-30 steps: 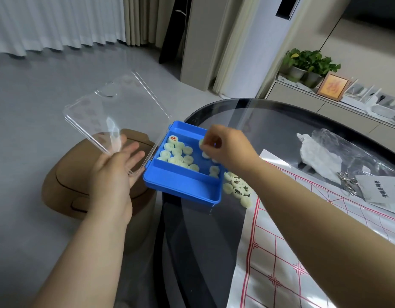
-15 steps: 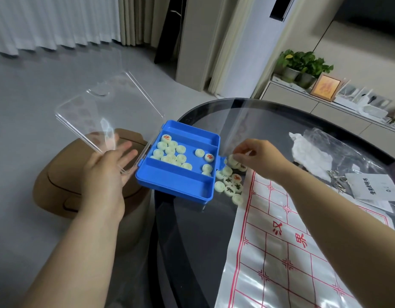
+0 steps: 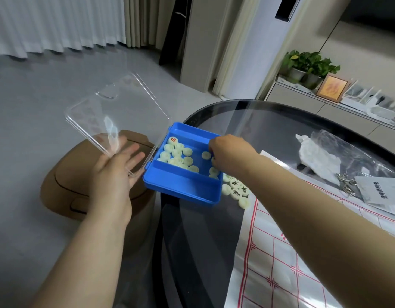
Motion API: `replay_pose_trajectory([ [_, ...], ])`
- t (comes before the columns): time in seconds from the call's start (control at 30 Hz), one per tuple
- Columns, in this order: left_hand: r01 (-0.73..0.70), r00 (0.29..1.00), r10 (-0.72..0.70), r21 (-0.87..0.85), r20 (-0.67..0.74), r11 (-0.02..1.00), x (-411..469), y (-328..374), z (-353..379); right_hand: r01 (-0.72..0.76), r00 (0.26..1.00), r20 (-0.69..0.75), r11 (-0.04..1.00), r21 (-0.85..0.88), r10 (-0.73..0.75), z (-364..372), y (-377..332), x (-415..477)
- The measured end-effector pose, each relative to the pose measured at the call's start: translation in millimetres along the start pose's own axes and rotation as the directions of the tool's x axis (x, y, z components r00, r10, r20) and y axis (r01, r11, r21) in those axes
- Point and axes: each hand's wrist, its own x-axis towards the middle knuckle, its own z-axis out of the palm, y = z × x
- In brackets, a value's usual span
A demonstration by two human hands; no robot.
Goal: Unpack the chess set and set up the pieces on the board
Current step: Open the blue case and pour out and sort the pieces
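Note:
A blue plastic box (image 3: 183, 187) sits at the left edge of the dark glass table (image 3: 214, 252), its clear lid (image 3: 116, 112) swung open to the left. Several pale round chess pieces (image 3: 177, 153) lie inside the box. My left hand (image 3: 113, 176) is flat with fingers spread, pressed under the lid's near edge. My right hand (image 3: 228, 150) reaches into the box's right side, fingers curled down over pieces; what it grips is hidden. More pieces (image 3: 235, 188) lie on the table beside the box, at the corner of the red-lined plastic board sheet (image 3: 281, 263).
A brown round stool (image 3: 65, 185) stands on the floor under the lid. On the table's far right lie a crumpled white cloth (image 3: 318, 158), a clear plastic bag (image 3: 347, 152), metal rings (image 3: 345, 183) and an instruction leaflet (image 3: 383, 190). A cabinet with plants stands behind.
My right hand has moved from the pile of pieces on the table back into the box's right side. The left hand stays under the lid.

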Motion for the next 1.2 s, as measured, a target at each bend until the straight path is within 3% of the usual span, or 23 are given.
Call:
replay_pose_trajectory([
  [0.2,0.006,1.000,-0.006,-0.008,-0.005,1.000,0.8,0.5,-0.1,-0.002,1.000,-0.027,1.000,0.028,0.003,0.0,-1.3,0.8],
  [0.33,0.002,1.000,-0.003,-0.010,-0.008,1.000,-0.9,1.5,0.7,0.086,0.993,-0.084,0.996,-0.031,-0.089,4.7,-5.4,5.7],
  [0.67,-0.002,1.000,0.002,0.004,-0.006,1.000,-1.6,1.7,1.7,0.178,0.982,0.053,0.981,0.071,-0.182,-3.4,-14.7,15.9],
  [1.2,-0.024,1.000,0.024,0.010,-0.002,1.000,-2.3,0.9,2.9,0.177,0.982,0.022,0.949,0.261,-0.190,-1.7,-6.4,14.5],
])
